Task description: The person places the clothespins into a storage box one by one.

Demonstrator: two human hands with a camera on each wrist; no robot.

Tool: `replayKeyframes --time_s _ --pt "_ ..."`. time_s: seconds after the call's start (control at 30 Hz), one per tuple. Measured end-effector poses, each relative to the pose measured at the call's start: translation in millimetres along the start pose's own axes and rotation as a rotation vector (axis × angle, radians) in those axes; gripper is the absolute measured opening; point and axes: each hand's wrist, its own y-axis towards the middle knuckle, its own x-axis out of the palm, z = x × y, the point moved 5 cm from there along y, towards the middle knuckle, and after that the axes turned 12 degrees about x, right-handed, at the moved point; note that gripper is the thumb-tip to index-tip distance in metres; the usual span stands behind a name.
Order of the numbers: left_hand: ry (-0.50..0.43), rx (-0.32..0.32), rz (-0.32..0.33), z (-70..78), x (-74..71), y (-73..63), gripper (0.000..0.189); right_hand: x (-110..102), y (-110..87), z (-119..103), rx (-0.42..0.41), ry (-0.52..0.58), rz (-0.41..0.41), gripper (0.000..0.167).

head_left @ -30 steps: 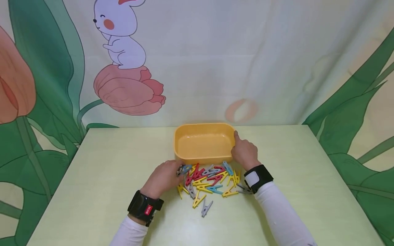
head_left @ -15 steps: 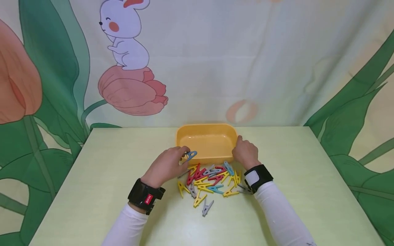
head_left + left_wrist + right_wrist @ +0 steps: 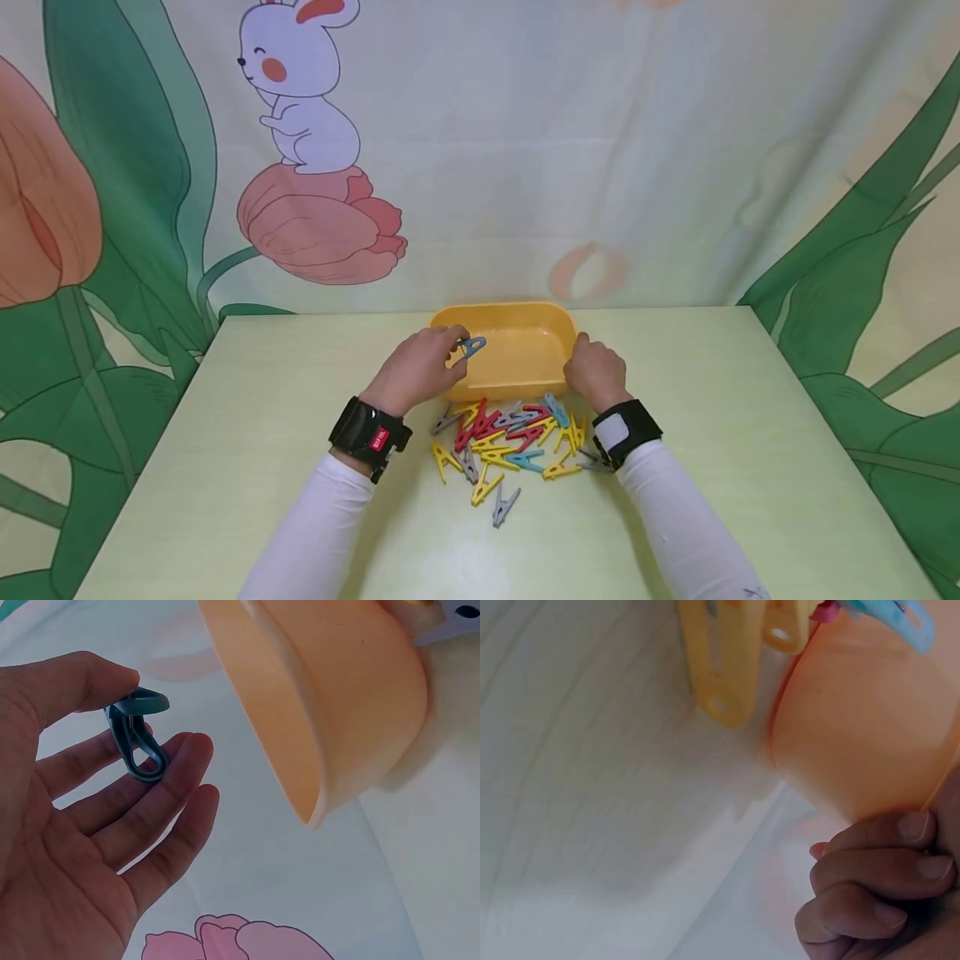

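My left hand (image 3: 420, 367) is over the left side of a yellow tray (image 3: 517, 390), pinching a blue clothespin (image 3: 474, 345). In the left wrist view the clothespin (image 3: 152, 703) sits between the thumb and the index finger, while the other fingers spread below it. At the tray's right end my right hand (image 3: 597, 372) grips the rim; the right wrist view has its curled fingers (image 3: 870, 862) against the tray's outer wall (image 3: 855, 742). The thumb is mostly hidden there. Several yellow, red, grey and blue clothespins (image 3: 495, 458) lie in a loose pile before the tray.
The pale table (image 3: 285, 417) extends to both sides. A printed curtain (image 3: 487, 167) with a rabbit and flowers hangs right behind the tray. One grey clothespin (image 3: 505, 505) lies nearest the person, apart from the pile.
My left hand has lifted the blue clothespin from the pile's left edge and carried it forward over the tray. A grey clothespin shows where that hand was. The right hand stays at the rim.
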Motion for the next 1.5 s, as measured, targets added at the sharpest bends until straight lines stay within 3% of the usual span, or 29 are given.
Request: replayKeyframes --time_s 0.33,0.53,0.73,1.0,1.2,1.5 --pt "0.012 0.007 -0.008 -3.4 -15.0 35.2 0.035 0 2.4 -2 0.0 -0.009 -0.004 0.042" --pt "0.012 0.012 -0.025 -3.8 -6.1 49.7 0.034 4 3.3 -1 0.016 0.006 -0.001 0.037" --pt "0.01 -0.018 -0.072 -8.7 8.4 56.1 0.033 6 1.9 -2 0.008 0.008 0.008 0.036" --pt "0.0 -0.034 -0.095 -10.1 14.7 67.5 0.036 3 1.5 2 0.025 0.004 0.013 0.038" --pt "-0.014 -0.054 -0.1 -6.4 13.9 74.3 0.042 1 2.6 2 0.002 0.015 0.033 0.039" --pt "0.028 -0.071 -0.109 -0.6 8.2 71.3 0.058 3 2.7 2 -0.002 0.022 0.045 0.037"
